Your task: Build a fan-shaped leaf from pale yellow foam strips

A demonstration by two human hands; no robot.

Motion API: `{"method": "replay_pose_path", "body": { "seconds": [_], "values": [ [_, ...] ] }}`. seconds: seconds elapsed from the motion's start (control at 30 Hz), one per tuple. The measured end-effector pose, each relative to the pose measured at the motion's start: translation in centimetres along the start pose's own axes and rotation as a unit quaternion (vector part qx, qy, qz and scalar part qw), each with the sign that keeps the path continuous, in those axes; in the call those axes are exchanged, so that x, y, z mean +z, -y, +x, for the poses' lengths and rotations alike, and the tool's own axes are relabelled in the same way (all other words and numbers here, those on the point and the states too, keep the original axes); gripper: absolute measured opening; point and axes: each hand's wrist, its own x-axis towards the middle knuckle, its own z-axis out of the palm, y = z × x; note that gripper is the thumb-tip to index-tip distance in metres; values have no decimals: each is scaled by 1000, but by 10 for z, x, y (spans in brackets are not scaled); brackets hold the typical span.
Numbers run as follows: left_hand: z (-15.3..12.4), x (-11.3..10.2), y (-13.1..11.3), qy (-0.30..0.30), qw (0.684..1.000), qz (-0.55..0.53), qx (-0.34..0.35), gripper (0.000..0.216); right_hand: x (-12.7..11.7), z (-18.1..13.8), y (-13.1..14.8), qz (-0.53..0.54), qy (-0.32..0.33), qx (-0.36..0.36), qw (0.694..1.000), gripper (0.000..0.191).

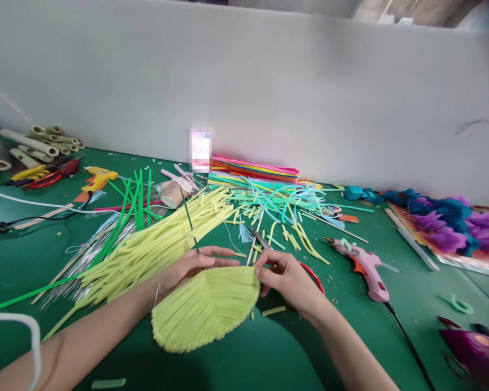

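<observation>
A yellow-green leaf made of pipe cleaners point(207, 309) hangs over the near middle of the table, its strands slanting out from a centre line. My left hand point(191, 266) grips it at the upper left, where a thin dark green stem point(188, 217) sticks up between the fingers. At the leaf's upper right edge, my right hand point(281, 274) pinches the strand tips between thumb and fingers. Scissors with red handles point(313, 277) lie just behind the right hand, partly hidden by it. A big bundle of yellow pipe cleaners point(158, 244) lies beyond my left forearm.
A pink glue gun point(364, 269) lies at right, a yellow glue gun point(98, 179) at left. Bamboo tubes point(44, 144) and pliers point(57, 174) sit far left. Coloured pipe cleaners point(256, 169) lie by the white partition point(244, 81). Purple and blue flowers point(452, 220) are far right.
</observation>
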Motion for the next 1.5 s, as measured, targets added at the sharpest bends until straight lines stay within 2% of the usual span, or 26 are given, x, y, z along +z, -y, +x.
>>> {"method": "replay_pose_path", "body": {
  "seconds": [0.07, 0.17, 0.27, 0.4, 0.6, 0.83, 0.9, 0.97, 1.07, 1.17, 1.23, 1.33, 1.4, 1.5],
  "values": [
    [0, 1, -2, -14, 999, -38, -6, 34, 1, 0, 0, 22, -7, -11, 1000, 19],
    [0, 4, -4, -36, 998, -57, -15, 31, 6, 0, -3, 42, 20, -10, 999, 26],
    [-1, 6, -3, -52, 998, -46, -7, 28, 11, 0, -7, 47, 55, 2, 997, 34],
    [1, 6, -1, -42, 999, -20, 5, 28, 15, -1, -9, 46, 86, 3, 995, 41],
    [3, 4, 0, -23, 999, -25, 8, 30, 17, 2, -12, 63, 44, -11, 997, 45],
    [0, 6, -2, -46, 999, -15, 17, 30, 16, 2, -18, 111, 23, -22, 993, 39],
    [1, 4, -3, -58, 998, -27, 0, 35, 15, 2, -16, 132, 0, -31, 991, 38],
    [1, 1, -5, -76, 995, -63, -13, 49, 14, 2, -14, 160, -37, -44, 986, 36],
    [0, -2, -6, -105, 986, -121, 41, 72, 13, 3, -13, 200, -97, -72, 972, 33],
    [-2, -3, -5, -101, 981, -113, 121, 68, 14, 4, -15, 220, -136, -89, 962, 32],
    [-3, -2, -3, -92, 980, -103, 146, 66, 17, 4, -17, 240, -146, -87, 956, 31],
    [-3, 2, 2, -108, 971, -118, 179, 76, 22, 5, -18, 290, -152, -78, 942, 27],
    [-2, 5, 7, -130, 969, -85, 190, 69, 25, 5, -17, 323, -153, -67, 932, 27],
    [-2, 10, 14, -168, 965, 38, 196, 56, 29, 3, -18, 342, -128, -55, 929, 26]
  ]
}}
